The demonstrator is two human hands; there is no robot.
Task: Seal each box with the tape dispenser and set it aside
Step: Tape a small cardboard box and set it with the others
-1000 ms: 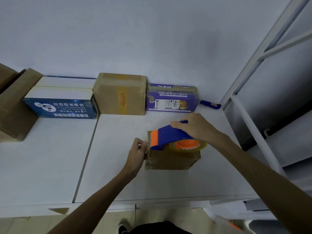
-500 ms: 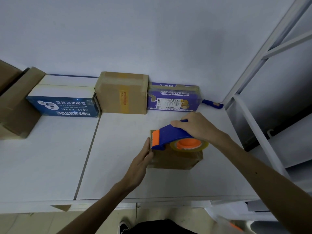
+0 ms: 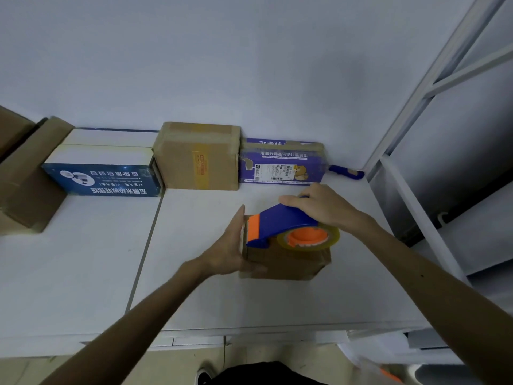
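Note:
A small brown cardboard box (image 3: pixel 288 262) sits on the white table (image 3: pixel 194 295), near its front right. On top of the box lies a blue and orange tape dispenser (image 3: pixel 280 222) with a roll of clear tape (image 3: pixel 308 238). My right hand (image 3: pixel 319 207) grips the dispenser's handle from behind. The orange front end sits at the box's left top edge. My left hand (image 3: pixel 230 245) presses flat against the box's left side, fingers straight and pointing away, thumb along the lower front face.
Along the back wall stand a blue and white box (image 3: pixel 102 168), a taped brown box (image 3: pixel 198 157) and a purple printed box (image 3: pixel 281 162). A blue-handled tool (image 3: pixel 347 172) lies behind it. Brown cartons (image 3: pixel 25 184) are at far left, a white metal rack (image 3: pixel 416 190) at right.
My left hand went from pinching at the box's upper left edge to lying flat against its left side. The dispenser has stayed at the box's left end.

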